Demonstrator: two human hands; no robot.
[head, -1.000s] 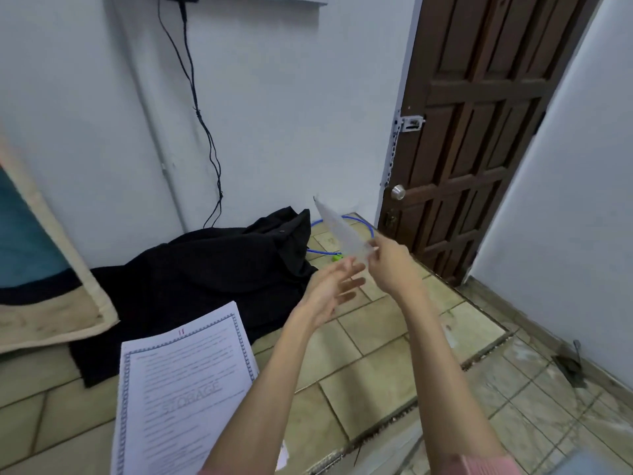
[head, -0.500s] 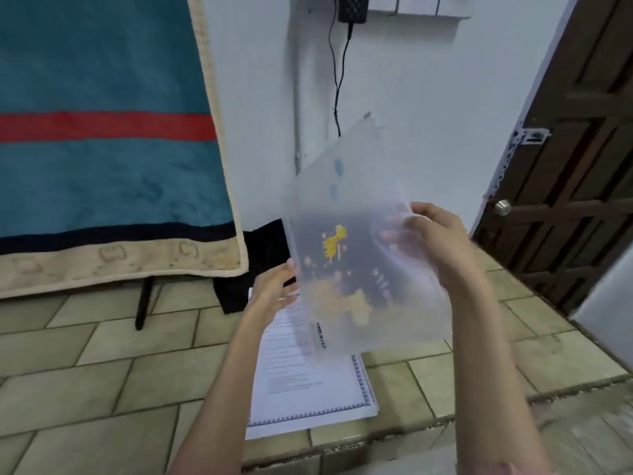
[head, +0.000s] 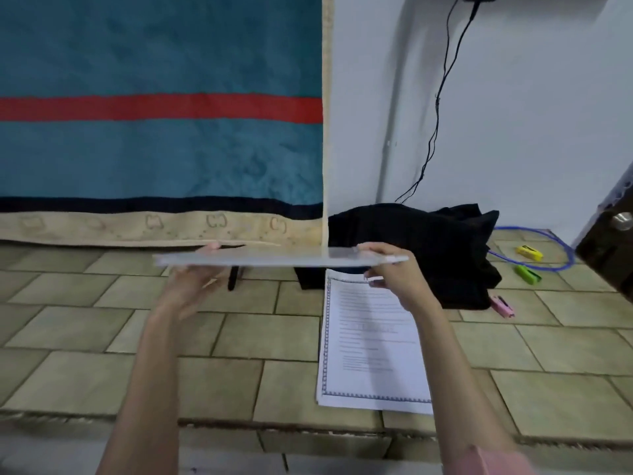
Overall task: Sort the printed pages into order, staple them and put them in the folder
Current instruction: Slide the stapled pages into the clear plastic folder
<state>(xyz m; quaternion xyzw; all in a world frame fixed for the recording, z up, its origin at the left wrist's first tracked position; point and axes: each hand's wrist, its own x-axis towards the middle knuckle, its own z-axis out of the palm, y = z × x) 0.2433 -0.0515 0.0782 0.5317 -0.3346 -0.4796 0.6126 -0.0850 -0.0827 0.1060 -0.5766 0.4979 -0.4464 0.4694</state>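
Observation:
I hold a translucent plastic folder [head: 274,260] flat and edge-on above the tiled floor. My left hand [head: 191,286] supports its left end from below, thumb on top. My right hand [head: 394,274] grips its right end, fingers curled round the edge. A stack of printed pages [head: 371,351] with a patterned border lies on the floor below my right hand. Three small staplers lie on the tiles at the right: a pink one [head: 502,306], a green one [head: 528,274] and a yellow one [head: 529,252].
A teal blanket [head: 161,108] with a red stripe hangs at the left. A black cloth heap [head: 428,248] lies behind the pages. A blue cable [head: 561,248] loops on the floor. A wooden door [head: 609,248] stands at right. A step edge [head: 308,426] runs near me.
The view has swung left. The folder has gone from upright, held by my right hand alone, to flat and level between both hands, with my left hand now under its left end.

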